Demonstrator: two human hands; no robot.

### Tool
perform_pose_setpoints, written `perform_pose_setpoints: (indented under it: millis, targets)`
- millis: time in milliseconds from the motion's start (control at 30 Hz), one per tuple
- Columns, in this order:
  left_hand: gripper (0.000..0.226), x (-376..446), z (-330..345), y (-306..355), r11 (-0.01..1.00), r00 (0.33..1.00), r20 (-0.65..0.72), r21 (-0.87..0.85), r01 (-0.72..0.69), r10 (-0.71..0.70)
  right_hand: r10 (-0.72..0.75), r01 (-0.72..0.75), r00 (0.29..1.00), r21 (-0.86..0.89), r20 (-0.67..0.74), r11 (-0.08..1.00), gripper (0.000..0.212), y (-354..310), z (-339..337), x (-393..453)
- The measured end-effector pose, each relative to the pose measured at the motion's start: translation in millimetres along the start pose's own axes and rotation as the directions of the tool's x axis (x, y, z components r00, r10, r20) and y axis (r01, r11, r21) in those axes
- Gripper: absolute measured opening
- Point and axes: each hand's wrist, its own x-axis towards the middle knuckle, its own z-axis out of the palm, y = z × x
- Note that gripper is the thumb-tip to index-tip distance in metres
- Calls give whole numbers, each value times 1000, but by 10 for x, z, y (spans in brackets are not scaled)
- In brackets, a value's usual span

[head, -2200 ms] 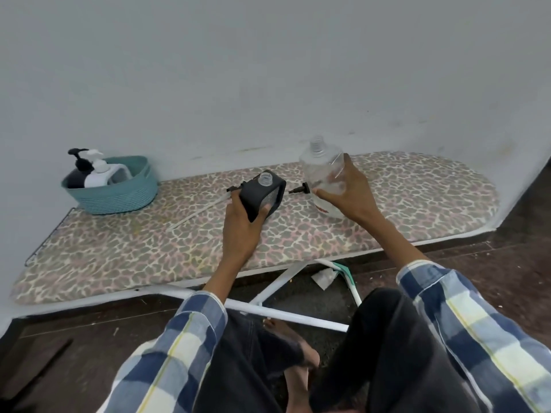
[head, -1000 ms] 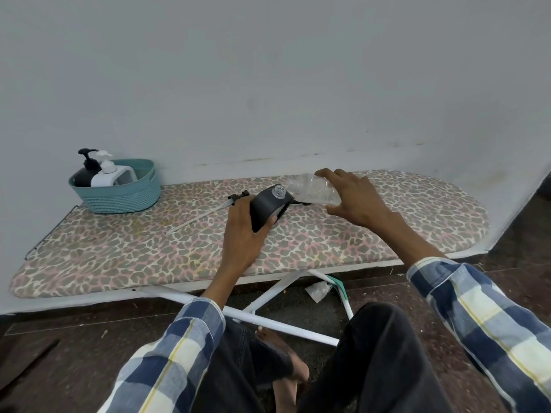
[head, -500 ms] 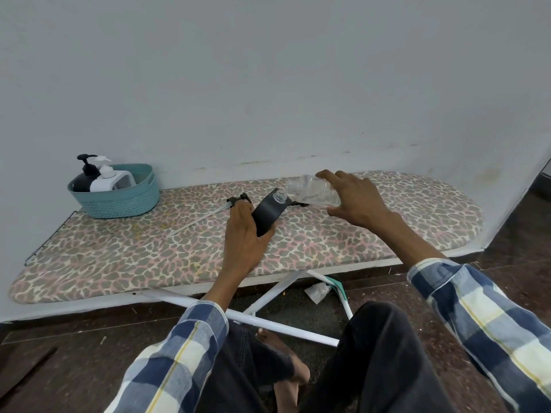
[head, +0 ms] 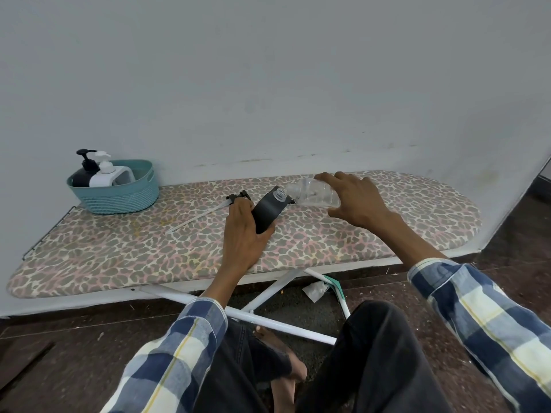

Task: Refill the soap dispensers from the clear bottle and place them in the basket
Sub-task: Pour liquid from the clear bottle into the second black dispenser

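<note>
My left hand grips a black soap dispenser with its neck open, tilted away on the ironing board. My right hand holds the clear bottle tipped on its side, its mouth against the dispenser's neck. The dispenser's black pump with its long clear tube lies on the board to the left. A teal basket at the far left holds a black dispenser and a white dispenser.
The board stands low against a white wall, with its white legs on the dark floor in front of me. My knees and a bare foot are below. A crumpled scrap lies under the board.
The clear bottle went from upright to tipped sideways onto the black dispenser's neck. The dispenser has been tilted further away. My view shifted slightly.
</note>
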Motion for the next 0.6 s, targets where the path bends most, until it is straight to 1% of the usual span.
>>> perform_pose_setpoints:
  millis: [200,367,600]
  targets:
    - [48,-4,-3,-5,998,1000,7,-61,-7,7,-11,10,1000,-16,-11,1000,82,-9,-7,32]
    - [46,-16,-13,1,981,1000,29,-192,-4,10,-14,14,1000,-12,-4,1000,82,18,-8,60]
    - [50,31,36,-116,953,997,67,-300,44,-25,-29,29,1000,-24,0,999,82,53,-12,125]
